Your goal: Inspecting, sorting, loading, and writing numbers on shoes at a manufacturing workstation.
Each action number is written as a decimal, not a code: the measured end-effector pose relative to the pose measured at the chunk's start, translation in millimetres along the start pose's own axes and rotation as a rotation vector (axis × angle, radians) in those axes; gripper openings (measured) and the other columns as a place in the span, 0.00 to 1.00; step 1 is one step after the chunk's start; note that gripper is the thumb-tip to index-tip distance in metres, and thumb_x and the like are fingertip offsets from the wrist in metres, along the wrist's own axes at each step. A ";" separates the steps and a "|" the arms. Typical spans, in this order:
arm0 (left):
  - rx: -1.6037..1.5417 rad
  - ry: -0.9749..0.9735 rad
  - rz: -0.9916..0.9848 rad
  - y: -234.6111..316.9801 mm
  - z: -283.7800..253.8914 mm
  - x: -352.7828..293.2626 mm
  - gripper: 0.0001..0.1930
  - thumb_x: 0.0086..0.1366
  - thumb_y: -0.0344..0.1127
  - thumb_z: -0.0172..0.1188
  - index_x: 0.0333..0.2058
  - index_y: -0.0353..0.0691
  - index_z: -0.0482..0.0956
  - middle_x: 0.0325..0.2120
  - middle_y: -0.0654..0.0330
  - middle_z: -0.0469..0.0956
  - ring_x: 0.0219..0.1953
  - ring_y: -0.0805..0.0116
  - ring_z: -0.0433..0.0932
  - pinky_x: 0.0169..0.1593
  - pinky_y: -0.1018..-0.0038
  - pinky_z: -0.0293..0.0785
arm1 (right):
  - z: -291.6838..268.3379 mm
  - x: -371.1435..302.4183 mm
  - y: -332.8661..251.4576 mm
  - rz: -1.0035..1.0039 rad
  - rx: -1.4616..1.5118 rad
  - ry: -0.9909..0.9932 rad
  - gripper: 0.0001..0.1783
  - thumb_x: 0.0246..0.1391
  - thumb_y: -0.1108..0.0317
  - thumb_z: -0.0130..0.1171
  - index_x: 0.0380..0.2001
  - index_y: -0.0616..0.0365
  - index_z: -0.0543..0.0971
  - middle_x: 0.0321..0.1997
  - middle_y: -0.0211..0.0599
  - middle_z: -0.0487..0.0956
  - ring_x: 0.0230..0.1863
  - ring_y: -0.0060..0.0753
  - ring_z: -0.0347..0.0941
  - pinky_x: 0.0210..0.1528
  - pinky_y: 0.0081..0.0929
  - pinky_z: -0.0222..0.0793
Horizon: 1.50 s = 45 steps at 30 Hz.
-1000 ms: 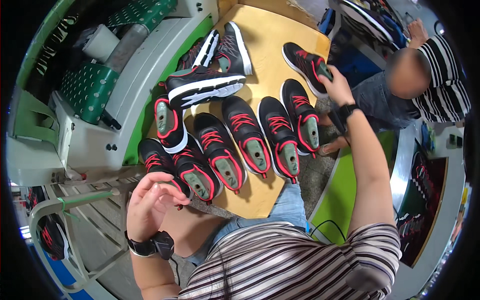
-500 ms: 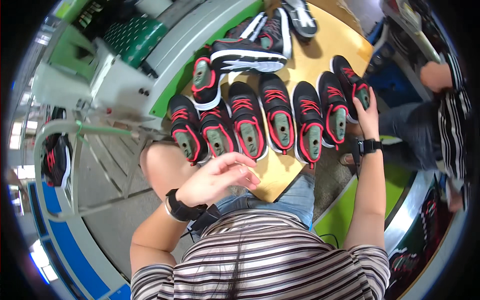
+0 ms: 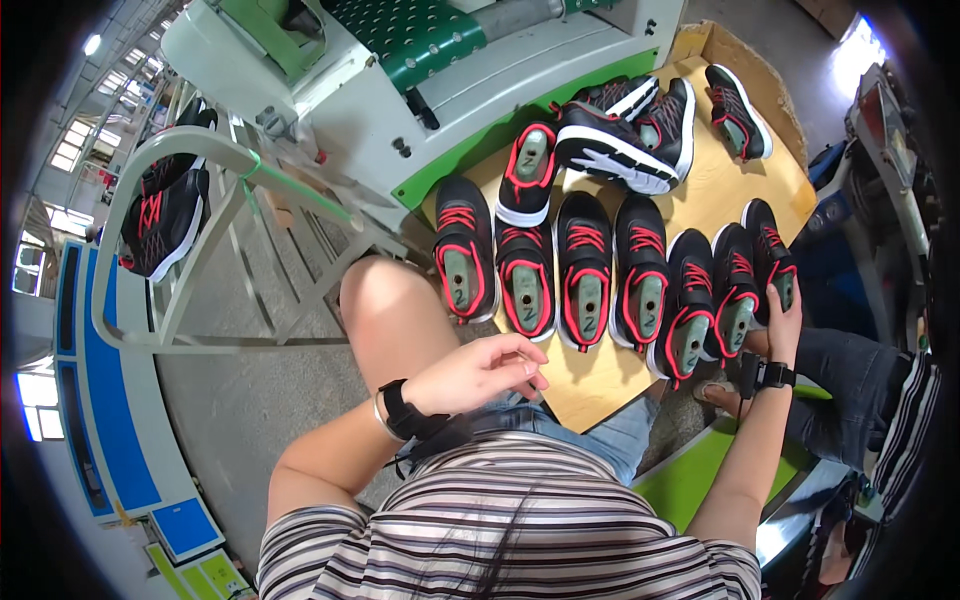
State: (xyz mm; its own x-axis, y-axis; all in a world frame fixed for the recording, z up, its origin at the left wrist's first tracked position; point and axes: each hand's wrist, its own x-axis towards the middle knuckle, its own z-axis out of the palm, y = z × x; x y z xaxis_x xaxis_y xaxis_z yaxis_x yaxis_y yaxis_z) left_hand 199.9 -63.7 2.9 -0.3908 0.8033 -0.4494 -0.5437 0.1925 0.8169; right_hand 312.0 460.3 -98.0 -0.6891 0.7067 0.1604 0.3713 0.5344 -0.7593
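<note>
Several black sneakers with red laces and green-grey insoles stand side by side on a tan board [image 3: 590, 395], toes pointing away from me. My right hand [image 3: 785, 325] grips the heel of the rightmost sneaker [image 3: 767, 235], thumb near its opening. Over the board's near left edge hovers my left hand [image 3: 485, 372], fingers loosely bent and apart, with nothing in it. Closest to it are a sneaker [image 3: 525, 280] and its neighbour [image 3: 585, 265] in the row. Behind the row, one sneaker [image 3: 615, 150] lies on its side, its white-and-black sole showing, against other sneakers.
A grey-white machine with a green perforated belt [image 3: 430, 40] borders the board's far left. Left of me stands a metal tube rack [image 3: 230, 190] with more sneakers [image 3: 170, 225]. On the right, a person in jeans [image 3: 850, 390] is close by. A lone sneaker [image 3: 738, 112] stands at the back.
My view has swung left, so the board and sneakers appear farther right. The lone far sneaker showed its sole and now shows its opening. My right hand keeps its hold; my left stays empty.
</note>
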 end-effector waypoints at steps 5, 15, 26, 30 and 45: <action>0.092 0.023 0.059 25.4 -11.1 3.4 0.13 0.75 0.33 0.49 0.53 0.33 0.71 0.43 0.55 0.80 0.45 0.69 0.80 0.52 0.73 0.75 | -4.9 -1.2 4.5 0.030 0.027 -0.003 0.35 0.61 0.59 0.62 0.65 0.65 0.65 0.63 0.50 0.72 0.63 0.37 0.68 0.65 0.29 0.59; 0.037 -0.020 0.061 24.3 -18.5 7.6 0.12 0.74 0.34 0.50 0.50 0.32 0.71 0.41 0.57 0.81 0.42 0.71 0.80 0.49 0.74 0.76 | -1.1 -7.1 -2.8 0.069 0.043 -0.018 0.35 0.61 0.62 0.63 0.66 0.65 0.65 0.61 0.51 0.74 0.61 0.37 0.70 0.64 0.30 0.61; 0.070 0.464 0.280 89.8 -73.7 -22.1 0.11 0.72 0.34 0.51 0.47 0.33 0.75 0.40 0.50 0.82 0.43 0.62 0.82 0.52 0.66 0.76 | -4.2 -6.0 4.8 0.147 0.030 0.006 0.35 0.60 0.59 0.63 0.65 0.63 0.66 0.59 0.48 0.75 0.59 0.35 0.71 0.62 0.29 0.62; 0.038 0.501 0.289 91.2 -80.2 -21.9 0.12 0.72 0.34 0.53 0.47 0.33 0.75 0.41 0.50 0.81 0.44 0.62 0.81 0.53 0.66 0.75 | -5.5 -7.6 -3.1 0.113 -0.023 0.017 0.35 0.60 0.59 0.63 0.65 0.63 0.66 0.59 0.48 0.75 0.59 0.35 0.71 0.62 0.29 0.63; 0.510 0.458 0.339 145.9 -72.2 58.9 0.38 0.65 0.38 0.64 0.67 0.36 0.53 0.67 0.48 0.58 0.71 0.53 0.51 0.71 0.61 0.51 | -1.6 -14.9 -20.3 0.142 0.053 0.049 0.33 0.60 0.64 0.63 0.65 0.63 0.66 0.59 0.47 0.75 0.58 0.36 0.71 0.62 0.30 0.63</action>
State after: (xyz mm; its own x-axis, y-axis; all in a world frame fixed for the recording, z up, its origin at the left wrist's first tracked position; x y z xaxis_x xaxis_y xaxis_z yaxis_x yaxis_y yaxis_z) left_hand 44.0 -29.0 69.5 -0.8046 0.5722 -0.1586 0.0277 0.3030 0.9526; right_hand 315.7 439.6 -84.0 -0.6000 0.7961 0.0788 0.4286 0.4030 -0.8086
